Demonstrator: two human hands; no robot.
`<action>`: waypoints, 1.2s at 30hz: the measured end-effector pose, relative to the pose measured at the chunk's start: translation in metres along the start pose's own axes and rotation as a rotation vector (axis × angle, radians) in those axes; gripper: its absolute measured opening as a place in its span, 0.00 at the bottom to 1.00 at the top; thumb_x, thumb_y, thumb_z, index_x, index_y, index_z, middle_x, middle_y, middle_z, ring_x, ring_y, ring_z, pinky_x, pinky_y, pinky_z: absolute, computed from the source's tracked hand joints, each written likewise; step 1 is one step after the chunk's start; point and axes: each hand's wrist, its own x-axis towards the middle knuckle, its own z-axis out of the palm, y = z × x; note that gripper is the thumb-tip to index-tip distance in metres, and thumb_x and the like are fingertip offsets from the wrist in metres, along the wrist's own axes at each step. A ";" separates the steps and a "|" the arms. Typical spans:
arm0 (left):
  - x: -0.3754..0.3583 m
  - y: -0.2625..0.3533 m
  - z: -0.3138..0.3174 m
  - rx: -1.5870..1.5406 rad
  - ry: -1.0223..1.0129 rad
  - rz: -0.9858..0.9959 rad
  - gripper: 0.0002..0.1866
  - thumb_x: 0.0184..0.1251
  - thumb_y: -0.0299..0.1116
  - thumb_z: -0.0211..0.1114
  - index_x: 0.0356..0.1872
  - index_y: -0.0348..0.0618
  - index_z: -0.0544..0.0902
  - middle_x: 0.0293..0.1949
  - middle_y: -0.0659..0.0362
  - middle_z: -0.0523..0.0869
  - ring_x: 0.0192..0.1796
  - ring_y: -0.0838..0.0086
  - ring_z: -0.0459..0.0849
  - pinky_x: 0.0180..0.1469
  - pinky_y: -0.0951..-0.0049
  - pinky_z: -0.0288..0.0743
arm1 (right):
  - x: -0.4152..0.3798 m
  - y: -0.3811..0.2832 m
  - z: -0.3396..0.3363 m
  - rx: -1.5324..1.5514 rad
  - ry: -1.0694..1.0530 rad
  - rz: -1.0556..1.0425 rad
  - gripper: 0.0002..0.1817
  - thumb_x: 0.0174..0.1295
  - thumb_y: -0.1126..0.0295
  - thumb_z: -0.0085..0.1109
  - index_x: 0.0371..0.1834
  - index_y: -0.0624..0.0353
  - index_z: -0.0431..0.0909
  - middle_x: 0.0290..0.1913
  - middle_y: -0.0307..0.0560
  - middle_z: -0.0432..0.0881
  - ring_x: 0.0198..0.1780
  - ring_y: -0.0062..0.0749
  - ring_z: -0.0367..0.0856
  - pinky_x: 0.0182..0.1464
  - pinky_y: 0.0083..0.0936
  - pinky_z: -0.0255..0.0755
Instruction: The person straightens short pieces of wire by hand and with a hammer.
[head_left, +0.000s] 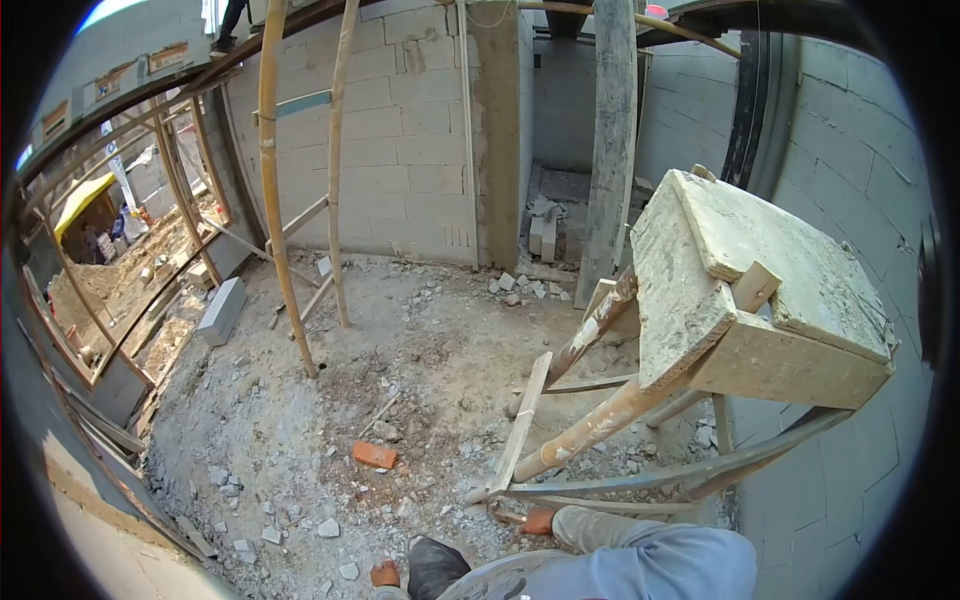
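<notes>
My right hand (538,520) is at the bottom, closed, its arm in a grey-blue sleeve. A short piece, perhaps wood, shows at its fingers, too small to name. Just above the hand are the lower timbers of a wooden trestle stand (590,430). Rough, mortar-crusted boards (800,270) form its top. At the lower edge my left hand (385,574) appears closed beside my dark-clad knee (436,568); anything inside it is hidden. An orange-red brick piece (375,455) lies on the ground ahead of both hands.
Two bamboo poles (270,190) stand braced before a grey block wall (400,150). A weathered plank (610,150) leans by a doorway. Rubble (328,528) litters the floor. A pale block (222,312) lies near the left window opening. A person's leg (232,22) shows above.
</notes>
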 end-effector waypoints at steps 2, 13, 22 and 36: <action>0.039 -0.025 -0.008 0.024 -0.032 -0.067 0.08 0.60 0.26 0.58 0.38 0.31 0.77 0.29 0.53 0.80 0.27 0.68 0.81 0.24 0.69 0.79 | 0.011 -0.008 0.006 0.046 -0.041 -0.016 0.34 0.52 0.45 0.52 0.43 0.70 0.79 0.46 0.66 0.80 0.50 0.52 0.79 0.54 0.39 0.70; 0.273 0.118 -0.028 0.206 -0.182 -0.350 0.12 0.61 0.31 0.57 0.44 0.39 0.73 0.33 0.51 0.83 0.30 0.61 0.84 0.18 0.65 0.66 | 0.104 -0.073 -0.054 0.043 -0.031 0.316 0.25 0.50 0.54 0.50 0.41 0.64 0.82 0.45 0.62 0.81 0.49 0.51 0.80 0.52 0.39 0.71; 0.387 0.304 0.023 0.178 -0.094 -0.180 0.14 0.62 0.26 0.55 0.46 0.29 0.69 0.31 0.50 0.80 0.27 0.63 0.82 0.20 0.66 0.74 | 0.114 -0.130 -0.139 0.374 0.240 0.514 0.25 0.51 0.53 0.52 0.43 0.62 0.82 0.47 0.62 0.80 0.51 0.50 0.79 0.53 0.37 0.72; 0.353 0.299 0.241 0.759 -0.772 -0.299 0.14 0.63 0.29 0.58 0.45 0.28 0.73 0.37 0.49 0.84 0.34 0.63 0.85 0.27 0.65 0.75 | 0.205 -0.062 -0.135 0.317 0.002 0.572 0.27 0.50 0.50 0.53 0.45 0.59 0.82 0.48 0.56 0.81 0.53 0.47 0.78 0.56 0.35 0.69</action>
